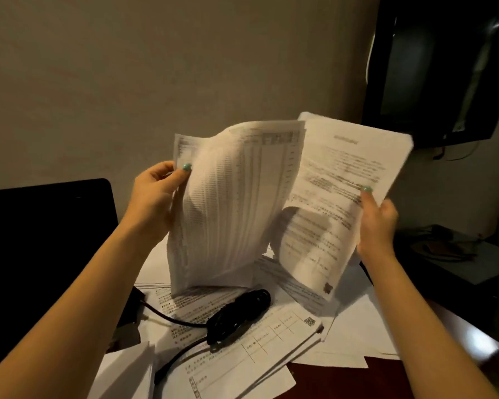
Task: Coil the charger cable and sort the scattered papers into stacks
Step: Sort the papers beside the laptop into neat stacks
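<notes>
A: Hands?
B: Left hand [156, 194] at 9 o'clock. Thumb in front, fingers [182, 175] behind, pinching the left edge of a bundle of table sheets [228, 211]. The bundle stands upright with its bottom edge down on the papers below, belly bowed toward the camera. Probably stood on edge to square it up.
A: Right?
B: Right hand [376, 223] at 3 o'clock, grasping a text page [343, 174] by its right edge, thumb on the print. The page is lifted and tilted, its left side against the bundle; can't tell which is in front. My guess is it's being checked against the bundle, sorting by type.
A: Cable?
B: Cable [239, 315] at 6 o'clock, black, bunched in a rough coil on top of the loose papers [271, 349], tail trailing to 7 o'clock. Neither hand touches it. Coiling looks mostly done; can't tell if it's tied.
A: Rest?
B: Loose papers overlap across the tabletop [343, 381] from 7 to 4 o'clock, no neat stack yet. Black screen [41, 240] at 8 o'clock. Sorting looks early.
</notes>
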Demonstrator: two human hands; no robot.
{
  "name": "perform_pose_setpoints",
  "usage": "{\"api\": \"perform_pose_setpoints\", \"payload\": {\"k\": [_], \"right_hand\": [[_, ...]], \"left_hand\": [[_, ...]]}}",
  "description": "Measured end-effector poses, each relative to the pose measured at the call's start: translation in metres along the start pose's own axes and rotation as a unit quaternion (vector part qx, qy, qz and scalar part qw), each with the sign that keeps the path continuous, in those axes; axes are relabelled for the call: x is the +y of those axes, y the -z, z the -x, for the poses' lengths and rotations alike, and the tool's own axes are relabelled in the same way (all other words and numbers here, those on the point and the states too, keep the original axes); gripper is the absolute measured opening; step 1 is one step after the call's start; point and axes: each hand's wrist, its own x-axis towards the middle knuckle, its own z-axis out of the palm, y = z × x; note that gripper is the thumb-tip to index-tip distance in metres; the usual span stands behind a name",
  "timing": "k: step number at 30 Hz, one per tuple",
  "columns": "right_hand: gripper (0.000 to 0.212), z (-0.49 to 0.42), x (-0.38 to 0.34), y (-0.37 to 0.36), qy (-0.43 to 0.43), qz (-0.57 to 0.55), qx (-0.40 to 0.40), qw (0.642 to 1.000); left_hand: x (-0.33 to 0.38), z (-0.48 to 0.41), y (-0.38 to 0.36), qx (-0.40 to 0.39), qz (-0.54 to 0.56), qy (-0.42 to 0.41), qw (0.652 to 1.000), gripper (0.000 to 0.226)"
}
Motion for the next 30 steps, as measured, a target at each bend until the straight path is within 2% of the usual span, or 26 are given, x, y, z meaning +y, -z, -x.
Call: {"api": "perform_pose_setpoints", "payload": {"k": [3,7,11,16,19,23,30], "right_hand": [[0.015,0.005,0.004,-0.008,-0.044,0.015,-0.082,0.996],[0.012,0.008,-0.001,-0.008,-0.060,-0.028,-0.138,0.988],[0.021,0.013,-0.009,-0.010,-0.070,-0.076,-0.193,0.976],[0.013,0.026,-0.021,-0.023,-0.101,-0.097,-0.275,0.951],[0.013,0.027,-0.038,-0.029,-0.065,-0.061,-0.307,0.948],[0.025,0.028,-0.069,-0.036,-0.023,0.000,-0.349,0.937],[0.030,0.047,-0.087,-0.050,0.003,0.031,-0.329,0.944]], "left_hand": [[-0.002,-0.001,-0.001,-0.024,-0.048,0.017,0.998,0.013],[-0.002,-0.003,0.008,-0.092,-0.082,0.058,0.991,0.015],[0.003,-0.003,0.011,-0.119,-0.102,0.029,0.987,0.020],[-0.013,0.006,-0.006,-0.142,-0.120,0.002,0.983,0.014],[-0.016,0.008,-0.009,-0.121,-0.080,-0.018,0.989,0.014],[-0.011,-0.003,0.002,-0.094,-0.039,-0.062,0.993,0.012],[-0.002,0.003,0.000,-0.012,-0.004,-0.062,0.998,0.014]]}}
